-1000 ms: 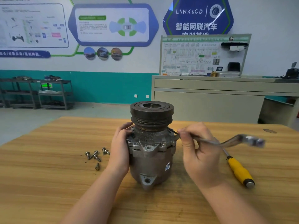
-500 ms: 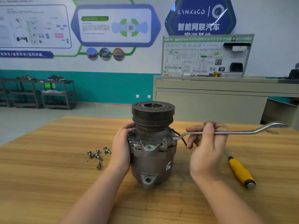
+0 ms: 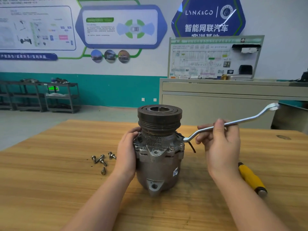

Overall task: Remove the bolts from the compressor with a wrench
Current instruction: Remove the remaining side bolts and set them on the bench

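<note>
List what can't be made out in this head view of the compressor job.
1. Wrench near end: too small to tell whether it sits on a bolt of the compressor.
2. Compressor's far side and any bolts there: hidden by its own body.
3. Its left flank: covered by the left hand.
4. Yellow-handled tool: its tip is hidden behind the right hand.
5. Far wrench tip: blurred.
</note>
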